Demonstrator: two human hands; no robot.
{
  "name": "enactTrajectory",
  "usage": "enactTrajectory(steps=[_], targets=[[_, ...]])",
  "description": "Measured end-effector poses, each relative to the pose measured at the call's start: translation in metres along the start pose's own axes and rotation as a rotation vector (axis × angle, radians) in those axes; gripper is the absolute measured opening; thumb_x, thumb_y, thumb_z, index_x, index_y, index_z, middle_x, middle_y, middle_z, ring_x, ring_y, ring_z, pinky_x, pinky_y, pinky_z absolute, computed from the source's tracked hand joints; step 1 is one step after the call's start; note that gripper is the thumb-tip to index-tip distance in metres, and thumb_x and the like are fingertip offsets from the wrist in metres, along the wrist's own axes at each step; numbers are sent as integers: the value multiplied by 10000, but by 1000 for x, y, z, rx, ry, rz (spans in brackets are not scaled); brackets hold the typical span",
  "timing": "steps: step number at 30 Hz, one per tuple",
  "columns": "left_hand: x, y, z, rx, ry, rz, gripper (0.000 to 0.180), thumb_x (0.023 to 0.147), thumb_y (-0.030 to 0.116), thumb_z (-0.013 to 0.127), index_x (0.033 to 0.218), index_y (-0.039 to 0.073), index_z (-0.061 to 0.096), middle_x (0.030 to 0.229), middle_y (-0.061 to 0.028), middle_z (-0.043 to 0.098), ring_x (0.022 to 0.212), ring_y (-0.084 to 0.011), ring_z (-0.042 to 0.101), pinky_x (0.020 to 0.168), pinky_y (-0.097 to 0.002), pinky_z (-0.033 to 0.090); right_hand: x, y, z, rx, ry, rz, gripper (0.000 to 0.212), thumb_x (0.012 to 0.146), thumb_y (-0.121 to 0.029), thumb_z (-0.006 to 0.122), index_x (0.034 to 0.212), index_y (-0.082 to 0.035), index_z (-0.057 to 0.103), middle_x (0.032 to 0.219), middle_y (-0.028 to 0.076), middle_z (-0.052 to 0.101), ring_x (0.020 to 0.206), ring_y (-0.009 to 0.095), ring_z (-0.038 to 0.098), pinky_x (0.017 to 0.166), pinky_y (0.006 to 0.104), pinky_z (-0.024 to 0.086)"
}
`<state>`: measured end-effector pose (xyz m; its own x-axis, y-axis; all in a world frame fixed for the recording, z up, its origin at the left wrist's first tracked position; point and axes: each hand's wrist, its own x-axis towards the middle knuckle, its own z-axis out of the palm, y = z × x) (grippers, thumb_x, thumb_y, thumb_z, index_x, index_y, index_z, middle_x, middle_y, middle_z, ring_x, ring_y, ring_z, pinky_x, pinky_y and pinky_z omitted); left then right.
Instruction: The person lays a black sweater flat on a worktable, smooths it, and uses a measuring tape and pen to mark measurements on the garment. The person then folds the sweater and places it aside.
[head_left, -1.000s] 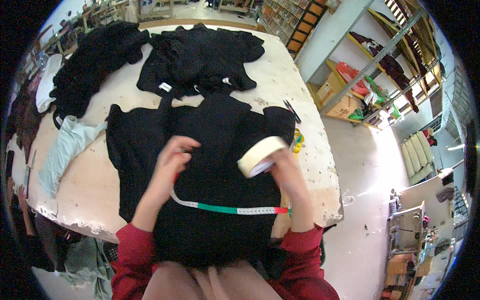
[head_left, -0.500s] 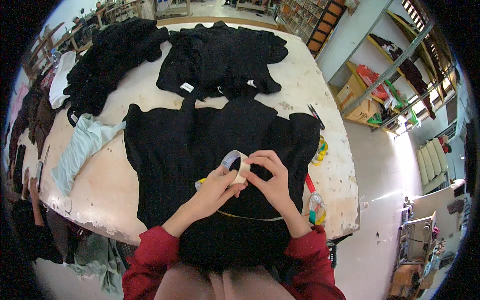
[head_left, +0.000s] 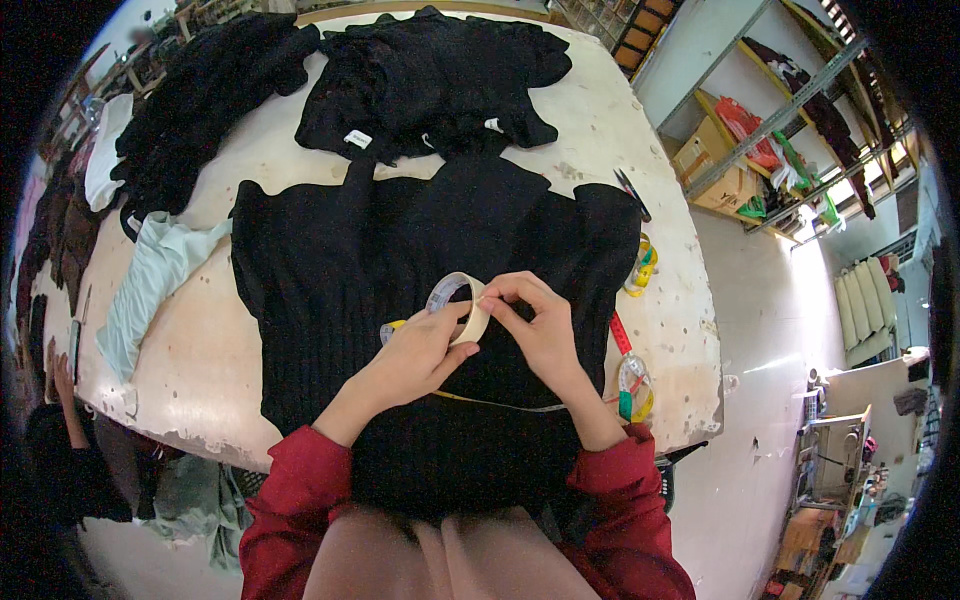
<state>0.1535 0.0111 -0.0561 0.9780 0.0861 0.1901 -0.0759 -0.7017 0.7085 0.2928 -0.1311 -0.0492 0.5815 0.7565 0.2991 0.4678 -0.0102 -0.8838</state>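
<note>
My left hand (head_left: pixel 405 362) is wrapped round a cream roll of masking tape (head_left: pixel 474 324), thumb and fingers on its ring. At the roll's right rim my right hand (head_left: pixel 538 325) pinches the tape, thumb and forefinger together; whether an end is lifted there is too small to tell. Both hands are above a black ribbed knit garment (head_left: pixel 320 290) spread on the table (head_left: pixel 210 370). Across this garment, under my wrists, runs a yellow tape measure (head_left: pixel 490 403). Its red, green and yellow coils (head_left: pixel 634 388) lie by my right forearm.
Black garments (head_left: pixel 420 85) with white labels are heaped at the far side, beside another dark pile (head_left: pixel 200 110). A pale green cloth (head_left: pixel 160 275) lies left. Another tape measure (head_left: pixel 641 265) and a dark pointed tool (head_left: pixel 632 196) lie right. Another person's hand (head_left: pixel 62 378) is at the left edge.
The view has tilted slightly, so the table stuff sits higher. My right fingers have closed into a pinch on the roll's edge, and my left hand has turned the roll a little.
</note>
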Motion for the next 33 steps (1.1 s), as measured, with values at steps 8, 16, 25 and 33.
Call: enactTrajectory(steps=[8,16,25,33], targets=[[-2,-5,-10,112,244,135,405,913,156,619,1283,61,486,923,-111,653,802,-312,595,803,-410,439,-16,-15,18,-159,281,-169,63,942,31,571,998,2,575,973,99,649,906,136,620,816,278,499],[3,-1,-15,188,328,38,228,930,174,594,1145,118,542,742,-82,633,722,-286,628,652,-393,464,-22,-15,18,-95,86,-484,145,878,82,604,967,-17,548,954,122,611,880,221,642,790,319,519],[-5,16,15,528,369,440,108,762,133,729,805,189,647,575,6,543,529,-146,527,465,-306,384,-7,4,3,87,426,58,131,873,7,671,894,-54,558,860,29,592,773,98,572,695,244,475],[-8,4,22,1,192,521,326,787,198,663,1110,153,658,730,19,615,649,-178,505,608,-337,429,15,0,-4,474,268,-253,521,973,-152,582,1425,-75,334,1126,106,567,967,160,604,824,311,514]])
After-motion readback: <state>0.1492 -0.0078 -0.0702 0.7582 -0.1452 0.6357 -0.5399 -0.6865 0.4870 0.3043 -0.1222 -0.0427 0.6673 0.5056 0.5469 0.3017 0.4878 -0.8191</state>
